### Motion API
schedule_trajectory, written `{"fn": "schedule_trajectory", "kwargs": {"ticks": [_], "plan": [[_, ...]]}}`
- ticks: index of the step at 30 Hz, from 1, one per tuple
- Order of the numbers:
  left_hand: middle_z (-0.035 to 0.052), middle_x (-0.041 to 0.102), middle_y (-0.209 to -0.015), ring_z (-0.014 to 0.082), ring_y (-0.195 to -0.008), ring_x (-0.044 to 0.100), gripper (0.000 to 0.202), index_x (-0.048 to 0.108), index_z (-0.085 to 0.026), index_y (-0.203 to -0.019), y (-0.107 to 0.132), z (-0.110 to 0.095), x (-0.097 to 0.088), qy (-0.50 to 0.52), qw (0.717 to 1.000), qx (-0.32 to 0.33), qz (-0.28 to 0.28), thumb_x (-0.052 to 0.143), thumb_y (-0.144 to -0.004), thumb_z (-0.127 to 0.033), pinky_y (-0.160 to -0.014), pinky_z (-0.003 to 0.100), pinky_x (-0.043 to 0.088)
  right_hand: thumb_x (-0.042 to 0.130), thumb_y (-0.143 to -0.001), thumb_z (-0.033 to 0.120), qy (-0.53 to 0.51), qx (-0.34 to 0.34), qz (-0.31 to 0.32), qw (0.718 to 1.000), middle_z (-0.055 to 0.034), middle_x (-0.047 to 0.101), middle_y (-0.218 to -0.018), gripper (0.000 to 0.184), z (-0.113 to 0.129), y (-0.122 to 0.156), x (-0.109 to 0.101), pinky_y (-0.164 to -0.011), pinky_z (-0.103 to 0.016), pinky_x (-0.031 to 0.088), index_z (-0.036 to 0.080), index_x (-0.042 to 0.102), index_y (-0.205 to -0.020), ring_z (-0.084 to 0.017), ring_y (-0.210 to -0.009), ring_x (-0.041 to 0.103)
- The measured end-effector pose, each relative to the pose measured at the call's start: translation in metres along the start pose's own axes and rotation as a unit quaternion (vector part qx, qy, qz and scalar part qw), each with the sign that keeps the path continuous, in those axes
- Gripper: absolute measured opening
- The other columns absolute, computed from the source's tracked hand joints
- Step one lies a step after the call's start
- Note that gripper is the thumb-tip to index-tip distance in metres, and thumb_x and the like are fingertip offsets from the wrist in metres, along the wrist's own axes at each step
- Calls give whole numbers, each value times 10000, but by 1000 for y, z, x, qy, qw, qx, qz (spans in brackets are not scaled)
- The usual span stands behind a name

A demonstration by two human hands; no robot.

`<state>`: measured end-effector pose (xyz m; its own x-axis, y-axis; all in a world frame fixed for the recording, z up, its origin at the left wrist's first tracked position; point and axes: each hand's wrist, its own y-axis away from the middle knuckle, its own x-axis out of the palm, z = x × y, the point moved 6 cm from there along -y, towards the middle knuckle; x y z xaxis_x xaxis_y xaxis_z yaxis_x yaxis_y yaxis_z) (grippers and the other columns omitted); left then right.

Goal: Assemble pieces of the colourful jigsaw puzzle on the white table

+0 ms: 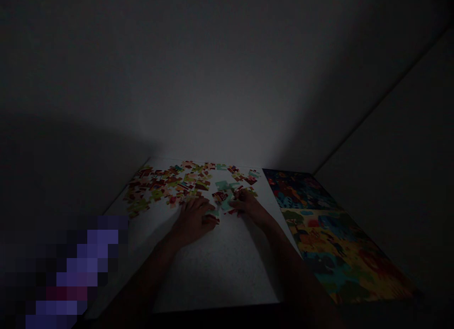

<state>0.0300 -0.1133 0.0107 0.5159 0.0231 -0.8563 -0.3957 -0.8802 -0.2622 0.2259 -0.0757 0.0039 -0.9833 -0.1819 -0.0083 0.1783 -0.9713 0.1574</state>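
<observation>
The view is dim. My left hand (193, 219) rests on the white table, fingers curled, with a puzzle piece (213, 216) of pale green and dark red at its thumb and fingertips. To its right, my right hand (250, 207) has thumb and fingers closed on a puzzle piece at the edge of a small cluster. That cluster holds a pale green piece (222, 185) and a dark red piece with a round swirl (220, 197). The fingers partly hide the pieces beneath them.
Many loose puzzle pieces (158, 183) spread over the table's far left, and several more (238, 175) lie beyond the cluster. On the right are a dark blue picture (301, 189) and a yellow animal picture (336, 253). A pale wall (220, 92) stands behind the white table (216, 277).
</observation>
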Motion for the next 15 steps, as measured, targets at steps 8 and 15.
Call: {"fn": "schedule_trajectory", "kwargs": {"ticks": [8, 15], "plan": [[55, 576, -1300, 300, -1270, 451, 363, 646, -267, -1115, 0, -1, 2, -23, 999, 11, 20, 710, -774, -372, -1082, 490, 313, 728, -674, 246, 30, 5, 26, 999, 5, 644, -841, 382, 3, 1, 5, -538, -243, 533, 209, 614, -1036, -123, -643, 616], [55, 604, -1253, 303, -1228, 488, 308, 657, -251, -1071, -2, -3, 0, -27, 1000, 3, 17, 696, -778, -337, -1056, 487, 348, 716, -690, 291, 103, 9, 50, 993, 62, 564, -638, 333, -4, 0, 10, -429, -208, 380, 206, 534, -954, -88, -476, 493]]}}
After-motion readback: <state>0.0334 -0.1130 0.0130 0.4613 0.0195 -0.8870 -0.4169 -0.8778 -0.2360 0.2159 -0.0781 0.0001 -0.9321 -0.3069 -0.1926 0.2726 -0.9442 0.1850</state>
